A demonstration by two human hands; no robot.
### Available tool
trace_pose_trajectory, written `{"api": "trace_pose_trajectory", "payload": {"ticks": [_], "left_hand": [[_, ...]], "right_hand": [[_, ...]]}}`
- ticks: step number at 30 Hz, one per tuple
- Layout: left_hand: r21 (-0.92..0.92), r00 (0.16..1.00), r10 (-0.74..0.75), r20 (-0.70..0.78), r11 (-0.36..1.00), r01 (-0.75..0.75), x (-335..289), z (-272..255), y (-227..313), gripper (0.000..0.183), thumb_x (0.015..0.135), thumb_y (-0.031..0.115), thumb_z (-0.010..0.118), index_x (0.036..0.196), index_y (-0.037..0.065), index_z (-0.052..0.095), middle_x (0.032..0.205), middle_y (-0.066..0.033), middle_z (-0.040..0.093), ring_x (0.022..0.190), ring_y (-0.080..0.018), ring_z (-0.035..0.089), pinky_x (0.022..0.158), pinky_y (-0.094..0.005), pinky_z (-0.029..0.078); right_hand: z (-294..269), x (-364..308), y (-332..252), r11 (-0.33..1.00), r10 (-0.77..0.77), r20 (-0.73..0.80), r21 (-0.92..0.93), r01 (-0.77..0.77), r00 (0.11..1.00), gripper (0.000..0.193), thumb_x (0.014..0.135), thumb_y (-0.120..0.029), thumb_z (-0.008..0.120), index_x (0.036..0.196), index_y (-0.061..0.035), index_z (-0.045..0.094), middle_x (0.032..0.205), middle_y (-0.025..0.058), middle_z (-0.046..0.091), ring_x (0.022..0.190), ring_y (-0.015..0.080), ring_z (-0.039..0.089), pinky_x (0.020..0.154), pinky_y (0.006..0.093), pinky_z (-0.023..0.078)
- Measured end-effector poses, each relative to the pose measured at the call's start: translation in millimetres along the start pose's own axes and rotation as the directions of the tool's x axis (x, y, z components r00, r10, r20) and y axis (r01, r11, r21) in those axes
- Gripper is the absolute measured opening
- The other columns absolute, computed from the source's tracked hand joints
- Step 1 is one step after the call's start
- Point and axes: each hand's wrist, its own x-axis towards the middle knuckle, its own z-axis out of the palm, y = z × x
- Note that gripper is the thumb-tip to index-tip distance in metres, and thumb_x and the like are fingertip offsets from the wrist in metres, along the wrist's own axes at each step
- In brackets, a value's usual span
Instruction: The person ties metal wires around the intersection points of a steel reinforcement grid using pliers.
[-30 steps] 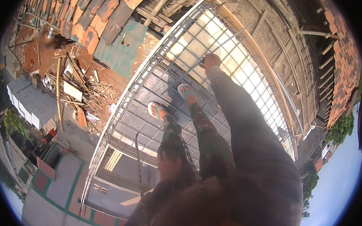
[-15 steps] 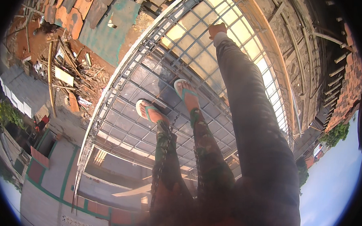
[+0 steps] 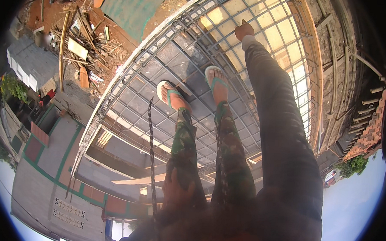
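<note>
My right arm, in a dark sleeve, stretches out over a grid of steel reinforcing bars. Its hand is mostly curled, one finger standing out, and nothing shows in it. Pale yellow boards lie under the bars around that hand; whether it touches a bar is unclear. A brown patch over my left thigh is too dark and blurred to tell for certain as my left hand. My feet, in sandals with green straps, stand on the grid above grey panels.
Two dark patterned cords hang near my legs, one cord on the left. A pale formwork edge bounds the grid at left, a wooden board at right. Beyond the left edge lie scrap timber and a lower wall.
The view has shifted, so the grid and my feet sit higher and further right. One finger now stands out from my right fist. The left cord has swung away from my leg.
</note>
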Motion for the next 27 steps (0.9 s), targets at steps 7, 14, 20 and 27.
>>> {"api": "trace_pose_trajectory", "payload": {"ticks": [7,14,20,27], "left_hand": [[-0.003,0.999,0.049,0.019,0.999,-0.049,5,-6,-10,0.091,0.076,0.042,0.078,0.152,0.010,0.039,0.140,-0.0260,0.048,0.126,-0.0484,0.051,0.107,-0.0606,0.041],[0.059,0.998,0.051,0.035,0.997,-0.053,1,-10,-7,0.097,0.080,0.051,0.076,0.153,0.002,0.036,0.145,-0.0330,0.044,0.127,-0.0530,0.050,0.104,-0.0617,0.043],[0.096,0.997,0.070,0.013,0.993,-0.071,2,-18,-5,0.099,0.078,0.058,0.075,0.153,0.005,0.038,0.142,-0.0323,0.050,0.128,-0.0510,0.052,0.106,-0.0596,0.044],[0.355,0.996,-0.043,0.083,0.935,0.011,6,-35,24,0.102,0.078,0.063,0.072,0.155,0.007,0.037,0.141,-0.0289,0.054,0.127,-0.0472,0.055,0.106,-0.0573,0.046]], "right_hand": [[-2,12,25,1.000,0.016,0.056,-0.004,-0.016,0.998,0.066,0.094,-0.025,0.059,0.155,-0.0067,0.041,0.143,0.0230,0.059,0.129,0.0360,0.060,0.107,0.0401,0.049],[0,-167,21,0.974,0.031,0.064,0.222,-0.044,0.997,0.058,0.095,-0.032,0.060,0.148,-0.0106,0.052,0.130,0.0280,0.065,0.122,0.0437,0.061,0.105,0.0462,0.049],[27,-421,86,0.978,0.186,0.794,-0.206,-0.032,0.578,0.089,0.084,-0.053,0.069,0.154,-0.0091,0.036,0.149,0.0271,0.050,0.133,0.0435,0.055,0.108,0.0502,0.047],[46,-492,101,0.914,0.385,0.642,-0.164,-0.372,0.663,0.115,0.081,-0.054,0.076,0.165,-0.0163,0.008,0.142,0.0299,0.050,0.130,0.0481,0.055,0.104,0.0514,0.051]]}}
